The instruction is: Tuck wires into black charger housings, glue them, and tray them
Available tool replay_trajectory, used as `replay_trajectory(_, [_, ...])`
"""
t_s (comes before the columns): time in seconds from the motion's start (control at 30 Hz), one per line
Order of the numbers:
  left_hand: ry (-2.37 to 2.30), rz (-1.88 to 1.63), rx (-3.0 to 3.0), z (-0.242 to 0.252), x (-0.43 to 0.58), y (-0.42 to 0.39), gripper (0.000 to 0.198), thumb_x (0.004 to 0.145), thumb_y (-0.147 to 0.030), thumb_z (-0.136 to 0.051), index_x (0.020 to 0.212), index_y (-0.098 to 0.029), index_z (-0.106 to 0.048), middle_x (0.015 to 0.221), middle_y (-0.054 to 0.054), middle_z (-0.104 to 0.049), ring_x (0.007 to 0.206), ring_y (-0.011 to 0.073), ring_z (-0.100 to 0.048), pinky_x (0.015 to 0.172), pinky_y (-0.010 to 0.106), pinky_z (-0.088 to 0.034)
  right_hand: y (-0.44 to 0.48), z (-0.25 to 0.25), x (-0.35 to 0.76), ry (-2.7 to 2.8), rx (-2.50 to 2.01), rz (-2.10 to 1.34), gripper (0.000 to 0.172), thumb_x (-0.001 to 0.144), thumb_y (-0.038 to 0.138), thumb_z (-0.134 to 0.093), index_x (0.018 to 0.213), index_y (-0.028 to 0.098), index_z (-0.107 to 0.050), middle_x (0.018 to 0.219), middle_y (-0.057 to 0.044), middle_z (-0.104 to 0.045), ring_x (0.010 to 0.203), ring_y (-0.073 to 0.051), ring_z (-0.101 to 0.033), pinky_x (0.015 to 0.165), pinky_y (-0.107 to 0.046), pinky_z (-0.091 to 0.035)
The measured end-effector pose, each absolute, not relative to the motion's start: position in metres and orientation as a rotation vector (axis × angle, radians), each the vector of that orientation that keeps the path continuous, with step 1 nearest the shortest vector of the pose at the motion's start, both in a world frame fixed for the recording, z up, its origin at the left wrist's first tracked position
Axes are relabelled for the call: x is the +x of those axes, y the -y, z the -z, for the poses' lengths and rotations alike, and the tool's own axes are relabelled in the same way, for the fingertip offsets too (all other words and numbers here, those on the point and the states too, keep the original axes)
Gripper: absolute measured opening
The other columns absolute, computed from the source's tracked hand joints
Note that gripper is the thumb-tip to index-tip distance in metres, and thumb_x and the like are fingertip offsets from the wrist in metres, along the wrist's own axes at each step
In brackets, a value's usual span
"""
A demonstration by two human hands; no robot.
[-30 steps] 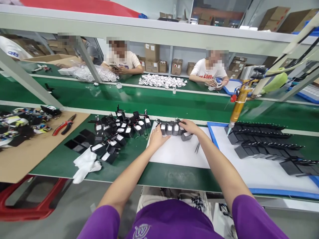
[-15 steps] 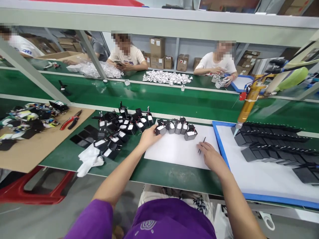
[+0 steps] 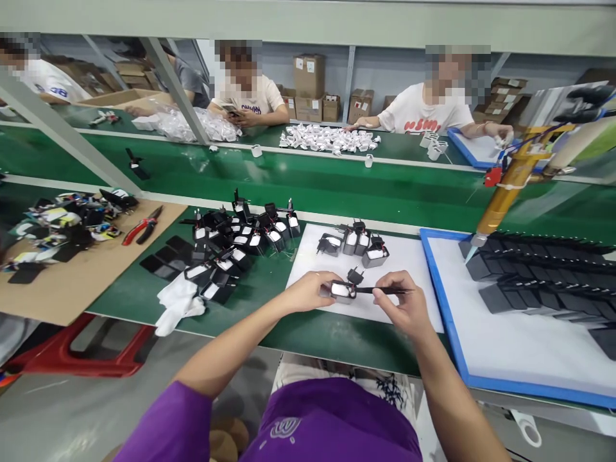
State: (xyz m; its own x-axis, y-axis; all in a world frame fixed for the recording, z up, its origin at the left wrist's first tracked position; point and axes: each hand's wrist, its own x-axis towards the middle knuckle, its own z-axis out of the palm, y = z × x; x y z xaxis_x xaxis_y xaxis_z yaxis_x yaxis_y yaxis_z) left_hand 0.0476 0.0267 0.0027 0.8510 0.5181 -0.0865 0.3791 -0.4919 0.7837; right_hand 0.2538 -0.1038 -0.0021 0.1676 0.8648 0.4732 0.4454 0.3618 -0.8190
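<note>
My left hand point(image 3: 312, 292) grips a small black plug housing point(image 3: 342, 291) with a white inside, low over the white sheet point(image 3: 301, 256). Its pronged lid point(image 3: 355, 276) stands up behind it. Dark tweezers point(image 3: 385, 290) lie between the fingers of my right hand point(image 3: 402, 300), their left end touching the housing's right side. Several similar housings point(image 3: 357, 242) stand at the back of the sheet. To the left, a cluster of black housings point(image 3: 255, 240) covers part of the green table, next to a white glove point(image 3: 180, 301).
A blue-edged tray point(image 3: 443, 308) with rows of black housings is on the right, under a yellow dispenser point(image 3: 500, 205). Red-handled pliers point(image 3: 143, 226) and a heap of parts point(image 3: 67, 224) lie on cardboard at left. Several people sit across the green channel point(image 3: 312, 186).
My left hand has brought one housing from the group toward the front of the sheet. The tweezers in my right hand have turned level and moved to it.
</note>
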Motion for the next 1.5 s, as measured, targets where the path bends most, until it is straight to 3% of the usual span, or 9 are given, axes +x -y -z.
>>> replay_trajectory(0.17, [-0.497, -0.147, 2.189, 0.003, 0.055, -0.04, 0.063, 0.07, -0.029, -0.074, 0.128, -0.024, -0.05, 0.111, 0.007, -0.066, 0.096, 0.0208, -0.063, 0.083, 0.03, -0.05, 0.091, 0.011, 0.249, 1.564, -1.188, -0.447, 0.006, 0.086, 0.018, -0.057, 0.09, 0.021, -0.059, 0.077, -0.001, -0.065, 0.065, -0.013, -0.063, 0.06, -0.026, -0.051])
replay_trajectory(0.37, [-0.35, -0.278, 2.189, 0.022, 0.054, -0.045, 0.046, 0.073, -0.041, -0.075, 0.111, -0.018, -0.064, 0.121, 0.013, -0.061, 0.106, 0.0232, -0.061, 0.091, 0.032, -0.048, 0.094, 0.003, 0.252, 1.742, -1.173, -0.577, 0.013, 0.086, 0.015, -0.059, 0.097, 0.021, -0.063, 0.083, -0.005, -0.068, 0.072, -0.015, -0.065, 0.064, -0.026, -0.053])
replay_trajectory(0.7, [-0.356, -0.294, 2.152, 0.028, 0.054, -0.043, 0.048, 0.072, -0.041, -0.077, 0.111, -0.016, -0.065, 0.103, 0.012, -0.069, 0.097, 0.0232, -0.064, 0.088, 0.032, -0.048, 0.093, 0.005, 0.254, 1.791, -1.105, -0.608, 0.021, 0.084, 0.008, -0.06, 0.099, 0.021, -0.067, 0.082, -0.005, -0.073, 0.077, -0.016, -0.069, 0.068, -0.026, -0.057])
replay_trajectory(1.0, [-0.365, -0.315, 2.135, 0.028, 0.055, -0.043, 0.045, 0.072, -0.042, -0.077, 0.107, -0.016, -0.067, 0.1, 0.012, -0.069, 0.095, 0.023, -0.065, 0.086, 0.032, -0.049, 0.089, 0.01, 0.249, 1.992, -1.116, -0.383, 0.018, 0.086, 0.009, -0.054, 0.094, 0.019, -0.067, 0.073, -0.006, -0.069, 0.061, -0.015, -0.063, 0.051, -0.025, -0.048])
replay_trajectory(1.3, [-0.355, -0.298, 2.172, 0.025, 0.055, -0.044, 0.044, 0.076, -0.045, -0.073, 0.109, -0.017, -0.067, 0.1, 0.012, -0.07, 0.094, 0.0231, -0.065, 0.085, 0.032, -0.05, 0.09, 0.022, 0.256, 1.951, -1.172, -0.361, 0.023, 0.087, 0.011, -0.056, 0.105, 0.022, -0.066, 0.074, -0.003, -0.07, 0.061, -0.013, -0.063, 0.052, -0.023, -0.046])
replay_trajectory(1.5, [-0.389, -0.242, 2.202, 0.02, 0.055, -0.043, 0.042, 0.078, -0.046, -0.07, 0.108, -0.017, -0.067, 0.1, 0.011, -0.069, 0.093, 0.0232, -0.065, 0.084, 0.031, -0.049, 0.09, 0.027, 0.255, 1.878, -1.197, -0.377, 0.023, 0.086, 0.011, -0.058, 0.103, 0.023, -0.068, 0.079, -0.003, -0.073, 0.065, -0.013, -0.068, 0.056, -0.023, -0.051])
